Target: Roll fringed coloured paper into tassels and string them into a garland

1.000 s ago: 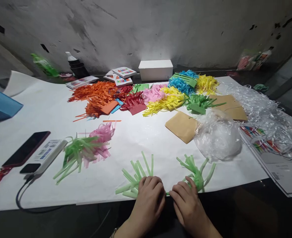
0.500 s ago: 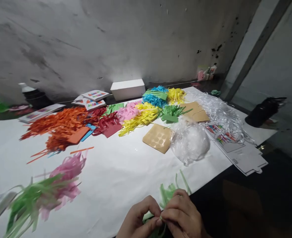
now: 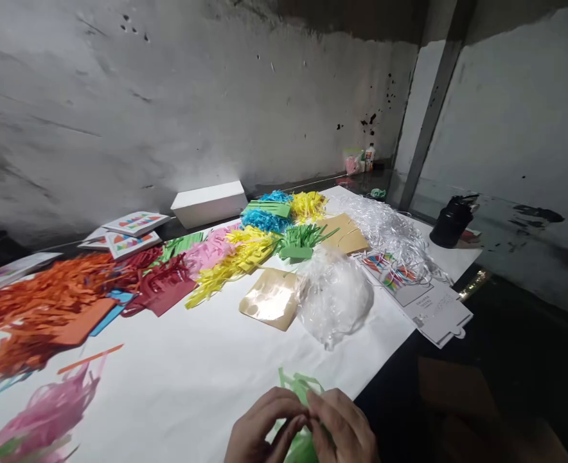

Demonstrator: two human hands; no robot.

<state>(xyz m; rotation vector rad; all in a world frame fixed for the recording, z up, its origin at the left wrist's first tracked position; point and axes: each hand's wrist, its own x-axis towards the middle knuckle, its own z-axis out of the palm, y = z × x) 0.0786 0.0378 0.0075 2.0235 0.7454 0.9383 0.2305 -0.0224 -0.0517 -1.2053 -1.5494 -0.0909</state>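
At the bottom middle, over the front edge of the white paper sheet (image 3: 168,386), my left hand (image 3: 269,427) and my right hand (image 3: 339,427) meet with fingertips pinched together. Between them is a bunch of light green tissue-paper fringe (image 3: 301,382), its strips fanning out above and below the fingers. Both hands are closed on it; the exact spot of the pinch is hidden by the fingertips. A pink tissue fringe (image 3: 47,408) lies at the lower left, with some green strips beside it.
Piles of orange (image 3: 47,289), yellow (image 3: 250,254) and blue (image 3: 267,220) paper fringe spread across the sheet. A clear plastic bag (image 3: 337,296), a brown card (image 3: 269,299) and white shredded strips (image 3: 385,225) lie right of them. A white box (image 3: 210,204) stands behind; a black cup (image 3: 450,222) stands right.
The view has swung right, so the table's things sit further left. Both hands stay together on the green tissue fringe, fingers slightly shifted.
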